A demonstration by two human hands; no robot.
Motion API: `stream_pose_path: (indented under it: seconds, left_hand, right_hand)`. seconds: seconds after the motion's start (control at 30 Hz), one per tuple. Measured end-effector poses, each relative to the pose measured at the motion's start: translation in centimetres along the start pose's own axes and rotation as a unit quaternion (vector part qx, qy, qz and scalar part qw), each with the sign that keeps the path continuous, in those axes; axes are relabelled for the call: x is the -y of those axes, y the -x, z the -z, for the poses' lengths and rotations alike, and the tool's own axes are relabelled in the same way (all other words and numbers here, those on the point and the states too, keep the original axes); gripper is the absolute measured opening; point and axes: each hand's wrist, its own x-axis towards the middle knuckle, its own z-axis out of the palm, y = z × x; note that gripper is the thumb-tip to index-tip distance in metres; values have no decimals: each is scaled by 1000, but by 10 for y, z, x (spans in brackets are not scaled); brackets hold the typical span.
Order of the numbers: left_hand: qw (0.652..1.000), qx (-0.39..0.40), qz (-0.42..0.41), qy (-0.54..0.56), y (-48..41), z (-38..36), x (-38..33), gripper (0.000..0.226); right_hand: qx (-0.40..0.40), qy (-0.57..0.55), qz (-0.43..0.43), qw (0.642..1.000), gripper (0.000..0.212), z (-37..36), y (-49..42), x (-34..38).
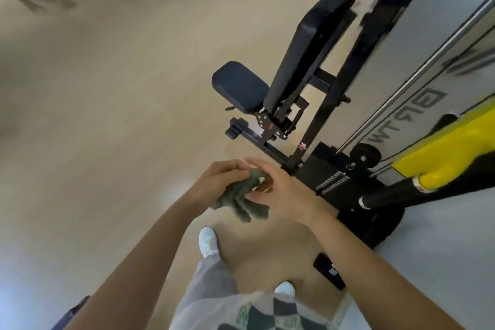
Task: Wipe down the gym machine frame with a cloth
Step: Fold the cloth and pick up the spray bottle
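Cloth [242,202]: grey-green, soft, crumpled, with loose folds hanging below both hands, held in the air above the floor [107,115]. Left hand [219,179]: fingers curled round the cloth's upper bunch; right hand [281,190]: thumb pinches its 3 o'clock edge, fingers reaching over it. Gym machine frame [321,112]: black tubing, at 1 o'clock of the hands, apart from the cloth.
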Motion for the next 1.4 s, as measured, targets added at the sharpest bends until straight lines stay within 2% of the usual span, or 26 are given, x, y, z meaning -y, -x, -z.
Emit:
stream_pose_path:
  seconds: [0.1, 0.2, 0.33, 0.43, 0.57, 0.67, 0.7, 0.77, 0.87, 1.0, 1.07, 1.13, 1.2, 1.27, 1.4]
  left_hand:
    - [997, 32, -9, -76, -13, 60, 4, 12]
    - [985, 60, -19, -160, -31, 123, 12, 22]
    - [979, 45, -16, -196, -58, 198, 22, 21]
    - [983, -2, -3, -182, -80, 244, 25, 6]
    - [993, -85, 42, -70, -114, 294, 25, 14]
    - [992, -117, 37, 14, -150, 323, 20, 4]
    - [991, -127, 29, 31, -165, 332, 16, 9]
    - [989, -137, 13, 49, -203, 350, 7, 18]
    - [989, -142, 7, 33, -268, 374, -14, 17]
    - [994, -102, 14, -34, -353, 408, -46, 20]
    - [996, -66, 5, -66, -392, 423, -60, 9]
    - [996, -23, 7, -91, -429, 438, -74, 10]
    - [993, 17, 13, -115, -463, 453, -85, 9]
    - [992, 43, 27, -115, -496, 467, -95, 11]
    - [993, 72, 33, -90, -561, 499, -105, 12]
  right_hand:
    - [-5, 48, -13, 999, 28, -17, -51, 19]
    - [-25, 76, -25, 996, 10, -35, -104, 32]
    - [-52, 84, -20, 995, 8, -50, -170, 47]
    - [-71, 73, -22, 995, 11, -55, -217, 55]
    - [-104, 57, -27, 993, 7, -49, -282, 57]
    - [-144, 36, -32, 988, 10, -38, -336, 54]
    - [-152, 35, -37, 987, 11, -34, -356, 52]
    - [-147, 44, -45, 987, 10, -26, -398, 45]
    - [-126, 52, -61, 989, 6, -15, -465, 34]
    - [-68, 75, -103, 990, 18, 9, -550, 39]
    - [-41, 72, -108, 991, 45, 25, -589, 49]
    - [-23, 25, -91, 995, 70, 41, -625, 64]
    - [-13, -19, -66, 998, 74, 55, -659, 78]
    - [-23, -20, -58, 998, 57, 68, -691, 90]
    - [-63, -31, -94, 993, 4, 92, -753, 100]
